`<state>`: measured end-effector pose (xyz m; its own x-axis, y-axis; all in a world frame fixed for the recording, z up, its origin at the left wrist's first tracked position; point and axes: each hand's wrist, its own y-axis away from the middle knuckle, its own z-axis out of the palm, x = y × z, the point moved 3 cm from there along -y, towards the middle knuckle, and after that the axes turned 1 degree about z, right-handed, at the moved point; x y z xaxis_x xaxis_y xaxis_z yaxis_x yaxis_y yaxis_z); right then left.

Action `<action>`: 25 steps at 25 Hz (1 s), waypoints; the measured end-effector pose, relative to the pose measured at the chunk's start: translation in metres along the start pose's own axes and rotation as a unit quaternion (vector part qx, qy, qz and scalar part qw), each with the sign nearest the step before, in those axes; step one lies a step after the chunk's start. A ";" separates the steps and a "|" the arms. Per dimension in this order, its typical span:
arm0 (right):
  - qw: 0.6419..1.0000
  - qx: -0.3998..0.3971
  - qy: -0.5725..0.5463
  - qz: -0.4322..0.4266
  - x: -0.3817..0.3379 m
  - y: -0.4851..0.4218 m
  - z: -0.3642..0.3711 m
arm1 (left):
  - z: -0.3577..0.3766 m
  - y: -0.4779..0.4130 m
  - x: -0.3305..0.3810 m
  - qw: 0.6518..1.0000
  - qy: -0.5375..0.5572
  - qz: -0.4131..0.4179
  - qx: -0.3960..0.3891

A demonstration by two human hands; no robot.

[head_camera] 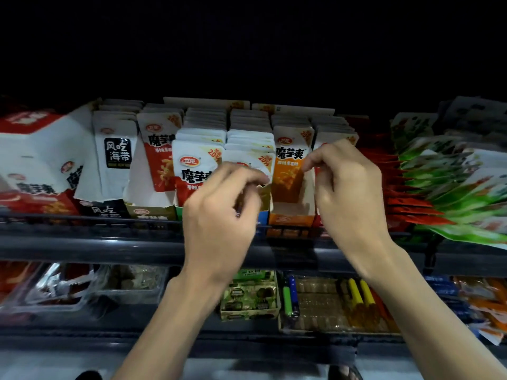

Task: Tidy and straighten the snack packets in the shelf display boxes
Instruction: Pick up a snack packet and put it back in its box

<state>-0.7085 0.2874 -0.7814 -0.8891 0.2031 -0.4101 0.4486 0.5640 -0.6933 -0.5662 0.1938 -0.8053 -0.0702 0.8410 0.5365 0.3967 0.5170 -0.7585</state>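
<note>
Cardboard display boxes of snack packets stand in a row on the upper shelf [109, 246]. My left hand [219, 209] is raised in front of the middle box, and its curled fingers pinch the lower right corner of the front white packet [247, 160]. To the right, an orange box [290, 219] holds an orange packet [288, 171] set back, with a gap in front of it. My right hand [348, 187] pinches thumb and forefinger at the top of the white box wall [309, 193] on that box's right side. This hand hides the packets behind it.
A tilted white and red box [41, 154] leans at the far left. Red packets [406, 204] and green packets [452, 187] fan out loosely at the right. The lower shelf holds trays of snacks, among them a green box [249, 297] and lighters [290, 297].
</note>
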 end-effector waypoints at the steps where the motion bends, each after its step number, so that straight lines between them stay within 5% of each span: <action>1: 1.000 0.001 -0.025 -0.019 -0.014 0.001 0.002 | -0.013 -0.001 -0.005 0.999 -0.008 -0.023 0.034; 6: 0.991 -0.034 -0.048 -0.123 -0.079 -0.006 0.031 | -0.072 -0.007 -0.043 0.974 -0.072 -0.169 0.130; 11: 0.959 -0.149 0.099 -0.219 -0.136 -0.042 0.093 | -0.093 -0.004 -0.071 0.928 -0.232 -0.291 -0.035; 18: 0.916 -0.262 0.258 -0.162 -0.170 -0.100 0.143 | -0.100 -0.002 -0.080 0.906 -0.256 -0.322 -0.103; 25: 0.931 -0.216 0.243 -0.164 -0.163 -0.092 0.149 | -0.102 -0.003 -0.084 0.901 -0.237 -0.343 -0.118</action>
<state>-0.5915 0.0832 -0.7384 -0.9550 0.2424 0.1711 0.1610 0.9077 -0.3875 -0.4686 0.1056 -0.8100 -0.7339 0.3386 0.5888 0.2910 0.9400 -0.1780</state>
